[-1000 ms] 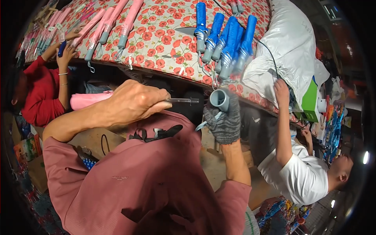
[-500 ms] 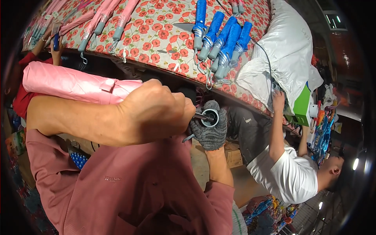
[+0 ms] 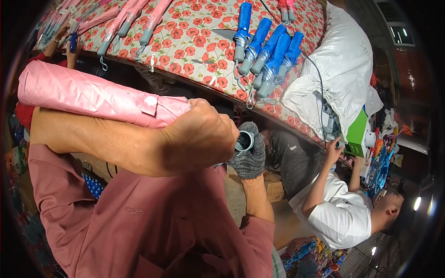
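My left hand [image 3: 201, 134], bare, is closed round a folded pink umbrella [image 3: 99, 97] at its right end. The umbrella lies along the top of my left forearm, its fabric wrapped and fastened with a strap. Close beside that fist, my right hand [image 3: 248, 155] in a grey knit glove grips a grey hollow umbrella handle [image 3: 251, 140]. The handle's round opening faces up and shows a dark inside. My left fist covers part of its left side, so whether the umbrella's shaft enters it I cannot tell.
A table [image 3: 199, 32] with a red-flowered cover holds several blue folded umbrellas [image 3: 274, 53] and pink ones [image 3: 155, 21]. On the right, a co-worker in a white shirt [image 3: 340, 208] reaches toward a white sack [image 3: 336, 55] of grey handles [image 3: 330, 123], beside a green box [image 3: 357, 132].
The pink umbrella and my left fist have shifted right, closer to the handle. The metal shaft seen between them is now hidden. The co-worker's hand has come down from the sack's mouth.
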